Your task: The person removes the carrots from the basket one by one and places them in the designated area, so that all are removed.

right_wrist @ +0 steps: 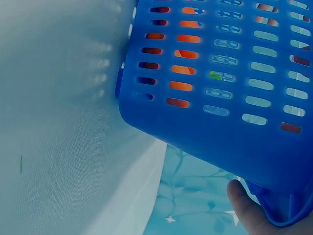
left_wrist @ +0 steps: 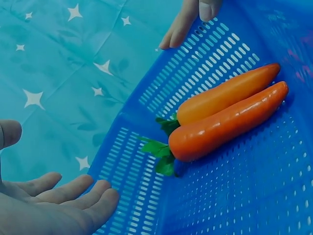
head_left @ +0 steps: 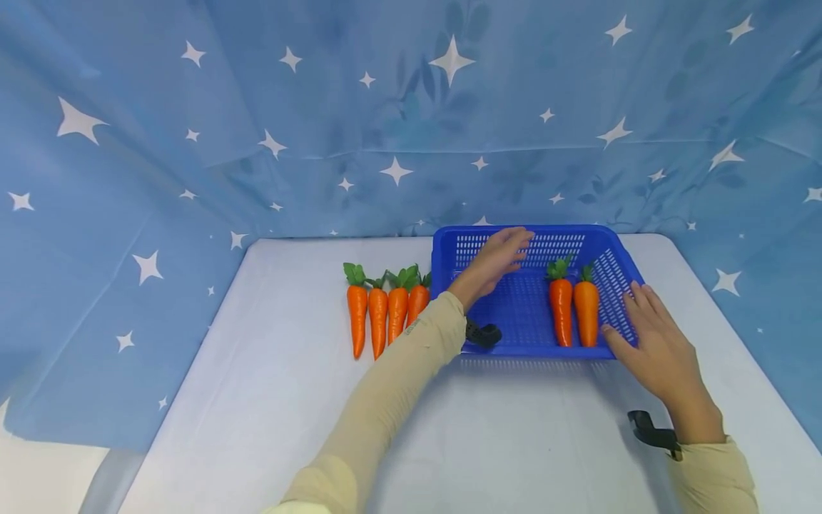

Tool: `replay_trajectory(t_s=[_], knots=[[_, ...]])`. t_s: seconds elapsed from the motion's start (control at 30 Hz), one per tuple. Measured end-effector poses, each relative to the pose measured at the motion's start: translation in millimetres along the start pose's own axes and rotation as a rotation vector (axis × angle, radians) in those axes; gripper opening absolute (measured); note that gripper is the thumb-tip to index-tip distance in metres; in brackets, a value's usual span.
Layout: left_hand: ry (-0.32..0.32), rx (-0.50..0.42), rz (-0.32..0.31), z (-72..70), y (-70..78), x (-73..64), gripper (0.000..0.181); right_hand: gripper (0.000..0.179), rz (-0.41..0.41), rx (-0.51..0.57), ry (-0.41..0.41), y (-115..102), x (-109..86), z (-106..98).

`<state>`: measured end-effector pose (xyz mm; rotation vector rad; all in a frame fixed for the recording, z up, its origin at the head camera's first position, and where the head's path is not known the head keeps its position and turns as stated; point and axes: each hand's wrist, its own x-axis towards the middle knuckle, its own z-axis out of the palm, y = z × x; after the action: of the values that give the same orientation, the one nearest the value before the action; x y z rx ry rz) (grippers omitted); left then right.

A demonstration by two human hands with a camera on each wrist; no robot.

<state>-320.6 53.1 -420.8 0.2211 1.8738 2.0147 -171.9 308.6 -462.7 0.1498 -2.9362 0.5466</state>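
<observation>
a: where do the two carrots [head_left: 561, 308] lie?

b: side by side in the blue basket [head_left: 536, 351], near its right edge, leaves toward its far edge, perhaps to spare room on the left.

a: is anything gripped?

b: nothing that i see. the left hand [head_left: 494, 260] hovers over the basket, grip spread. the right hand [head_left: 661, 343] touches the basket's right edge near its front corner, thumb and fingers apart, likely steadying it.

a: and further out?

b: four carrots [head_left: 377, 314] line up on the tabletop [head_left: 257, 400], leaves toward its far edge, probably for easy reach; the left sleeve [head_left: 398, 382] partly hides them.
</observation>
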Motion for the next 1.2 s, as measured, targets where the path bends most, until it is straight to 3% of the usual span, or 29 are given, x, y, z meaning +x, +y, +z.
replay_trajectory(t_s=[0.17, 0.53, 0.8, 1.2], knots=[[-0.004, 0.041, -0.013, 9.3, -0.7, 2.7, 0.061, 0.081, 0.001, -0.002, -0.001, -1, -0.2, -1], [-0.034, 0.017, -0.036, 26.0, -2.7, 9.6, 0.061, 0.082, 0.004, -0.003, 0.002, -2, 0.1, 0], [0.008, 0.019, -0.071, 33.8, -7.2, 14.4, 0.058, 0.081, 0.0, -0.006, 0.01, -1, -0.1, 0], [0.048, 0.128, -0.121, 43.7, -12.7, 19.6, 0.052, 0.081, 0.001, -0.014, 0.02, -1, -0.2, 0]])
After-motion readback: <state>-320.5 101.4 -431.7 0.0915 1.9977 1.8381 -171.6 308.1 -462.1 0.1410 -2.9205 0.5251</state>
